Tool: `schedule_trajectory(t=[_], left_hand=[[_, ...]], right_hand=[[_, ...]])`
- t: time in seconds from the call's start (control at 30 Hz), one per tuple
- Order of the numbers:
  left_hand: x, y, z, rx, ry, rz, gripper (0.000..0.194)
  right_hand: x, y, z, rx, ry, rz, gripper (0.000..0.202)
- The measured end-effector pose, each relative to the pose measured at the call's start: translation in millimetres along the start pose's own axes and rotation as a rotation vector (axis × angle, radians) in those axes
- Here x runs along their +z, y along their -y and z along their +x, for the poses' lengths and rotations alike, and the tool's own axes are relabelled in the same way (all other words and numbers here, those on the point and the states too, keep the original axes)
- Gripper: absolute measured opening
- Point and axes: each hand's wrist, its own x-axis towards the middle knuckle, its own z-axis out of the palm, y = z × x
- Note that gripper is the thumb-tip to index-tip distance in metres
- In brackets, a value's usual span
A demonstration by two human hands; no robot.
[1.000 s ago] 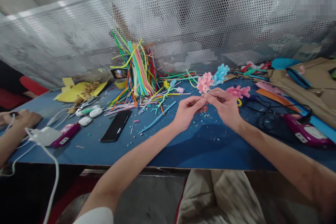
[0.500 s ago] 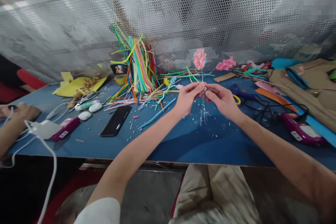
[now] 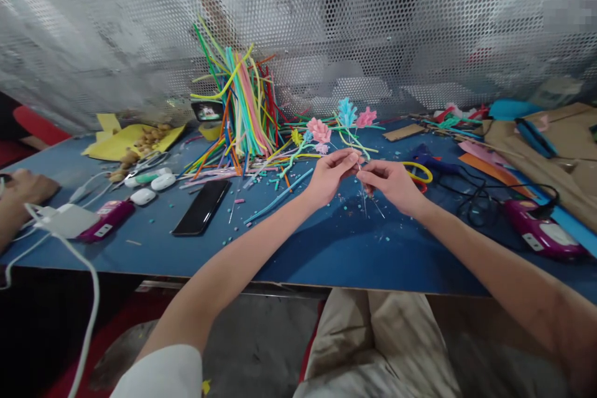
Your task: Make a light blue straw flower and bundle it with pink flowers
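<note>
Fingers pinched, my left hand (image 3: 330,175) grips thin wire stems just below three fluffy flowers. These are a pink flower (image 3: 319,130) leaning left, a light blue flower (image 3: 347,112) upright in the middle and a second pink flower (image 3: 366,117) at the right. My right hand (image 3: 389,183) touches the left at the fingertips and is closed on the same wires. Bare wire ends (image 3: 365,202) stick out below both hands, spread apart over the blue table. The exact finger contact on the wires is partly hidden.
A bundle of colourful pipe cleaners (image 3: 249,106) stands behind, left of my hands. A black phone (image 3: 201,208) lies at left. A blue glue gun (image 3: 431,160), yellow-handled scissors (image 3: 420,172) and a purple power strip (image 3: 543,228) lie at right. Another person's hand (image 3: 30,188) is far left.
The flowers have fanned out: one pink head stood above my hands, and now blue and pink heads show separately. The wire ends have spread. The view has shifted slightly.
</note>
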Motion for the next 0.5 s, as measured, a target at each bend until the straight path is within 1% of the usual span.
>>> schedule_trajectory(t=[0.1, 0.2, 0.3, 0.37, 0.43, 0.5], left_hand=[[-2.7, 3, -4, -0.003, 0.022, 0.022, 0.034], [-4.3, 6, -6, -0.015, 0.026, 0.044, 0.037], [-7.0, 9, -6, -0.034, 0.025, 0.074, 0.038], [-9.9, 12, -5, -0.047, 0.041, 0.09, 0.038], [-12.7, 15, -4, -0.073, 0.062, 0.097, 0.038], [-14.4, 18, -5, -0.119, 0.091, 0.107, 0.04]], right_hand=[[1, -2, -2, 0.033, 0.035, 0.002, 0.032], [1, -5, -5, 0.062, 0.059, 0.021, 0.03], [0, -8, -7, 0.086, 0.087, 0.016, 0.029], [-1, -9, -7, 0.102, 0.105, -0.01, 0.031], [-2, -10, -6, 0.117, 0.074, -0.021, 0.036], [-2, -11, -5, 0.129, 0.002, 0.007, 0.039]])
